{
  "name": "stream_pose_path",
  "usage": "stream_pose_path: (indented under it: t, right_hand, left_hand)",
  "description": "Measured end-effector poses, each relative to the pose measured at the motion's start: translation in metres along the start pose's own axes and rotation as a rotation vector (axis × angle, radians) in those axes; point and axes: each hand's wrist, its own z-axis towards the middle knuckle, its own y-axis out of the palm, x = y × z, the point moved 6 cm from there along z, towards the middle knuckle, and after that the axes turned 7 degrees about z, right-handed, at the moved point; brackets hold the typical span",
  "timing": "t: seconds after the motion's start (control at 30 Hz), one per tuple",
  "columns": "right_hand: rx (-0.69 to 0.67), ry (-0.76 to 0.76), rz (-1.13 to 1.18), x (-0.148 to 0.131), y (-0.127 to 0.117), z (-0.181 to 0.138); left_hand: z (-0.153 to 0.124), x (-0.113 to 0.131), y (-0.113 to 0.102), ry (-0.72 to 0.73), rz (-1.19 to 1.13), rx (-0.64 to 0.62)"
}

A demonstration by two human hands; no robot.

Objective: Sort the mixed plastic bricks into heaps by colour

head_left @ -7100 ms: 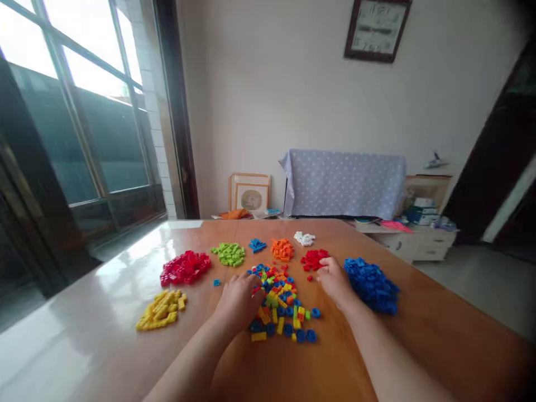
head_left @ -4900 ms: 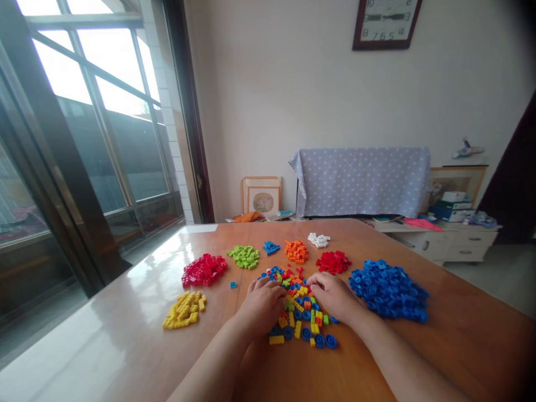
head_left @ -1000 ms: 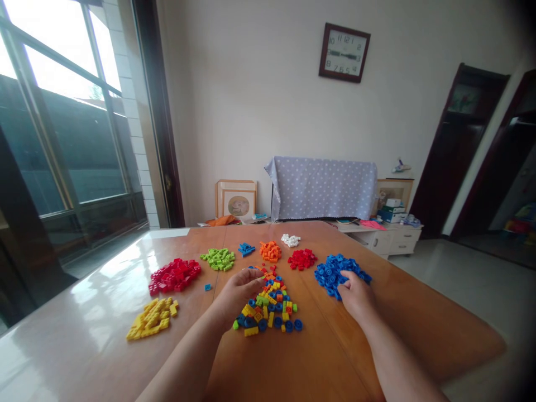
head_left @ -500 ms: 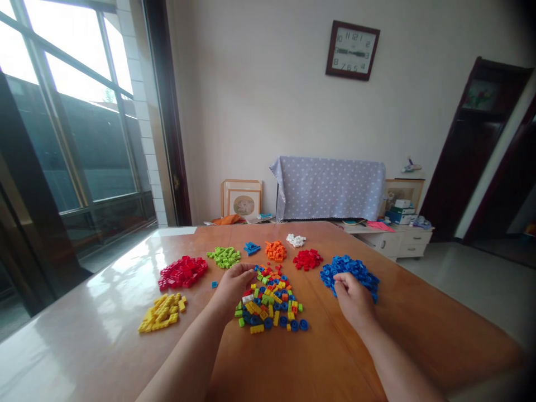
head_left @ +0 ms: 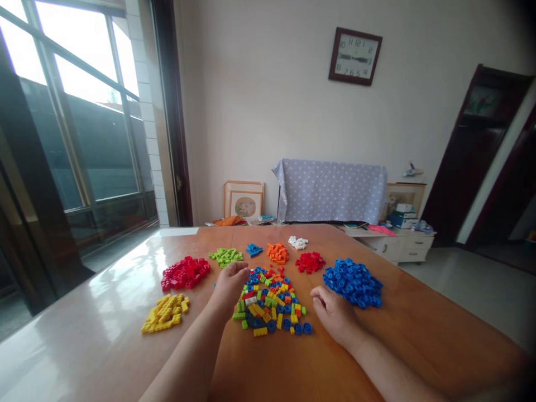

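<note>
A glossy brown table (head_left: 268, 371) stands before a pale wall (head_left: 259, 100). From the left lie a yellow pile (head_left: 165, 314), a crimson pile (head_left: 185, 272) and a lime pile (head_left: 226, 257). The left hand (head_left: 231, 287) is at the left edge of the mixed heap (head_left: 272, 307) of bricks, fingertips drawn close; whether they hold a piece, I cannot tell. Right of the heap, the right hand (head_left: 335, 314) curls near the blue pile (head_left: 354, 283), its grip hidden from view.

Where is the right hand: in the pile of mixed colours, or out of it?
Out: the right hand is beside the mixed pile, with bare table showing between them.
</note>
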Motion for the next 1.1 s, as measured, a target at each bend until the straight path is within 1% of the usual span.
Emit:
stream_pose_path:
  t: [0.1, 0.2, 0.3, 0.43, 0.67, 0.8, 0.87, 0.93, 1.0, 1.1]
  right_hand:
    - [-0.025, 0.008, 0.006, -0.002, 0.002, 0.002]
    - [-0.078, 0.017, 0.021, -0.008, 0.006, 0.006]
    - [-0.149, 0.011, 0.052, -0.021, 0.010, 0.014]
    - [-0.224, 0.001, 0.082, -0.042, 0.014, 0.029]
    - [-0.392, -0.013, 0.001, -0.070, 0.031, 0.058]
    - [-0.430, -0.032, -0.068, -0.071, 0.044, 0.066]
    - [-0.454, -0.033, -0.085, -0.068, 0.051, 0.066]
    - [-0.480, -0.024, -0.090, -0.064, 0.055, 0.064]
    - [-0.501, -0.011, -0.093, -0.061, 0.057, 0.061]
    - [-0.523, -0.014, -0.079, -0.059, 0.052, 0.058]
  left_hand:
    - [0.000, 0.001, -0.002, 0.001, 0.023, 0.011]
    - [0.000, 0.000, -0.003, -0.017, 0.015, 0.024]
    - [0.000, -0.001, -0.004, -0.009, 0.004, 0.044]
    - [0.003, -0.003, -0.005, -0.005, 0.053, 0.061]
    - [0.011, -0.013, -0.002, 0.036, 0.091, 0.044]
    - [0.010, -0.021, 0.009, 0.044, 0.161, -0.006]
    - [0.010, -0.026, 0.016, 0.042, 0.189, -0.055]
    - [0.009, -0.032, 0.021, 0.024, 0.254, -0.078]
    - [0.009, -0.035, 0.025, 0.051, 0.363, -0.101]
    - [0.007, -0.036, 0.026, 0.088, 0.508, -0.114]
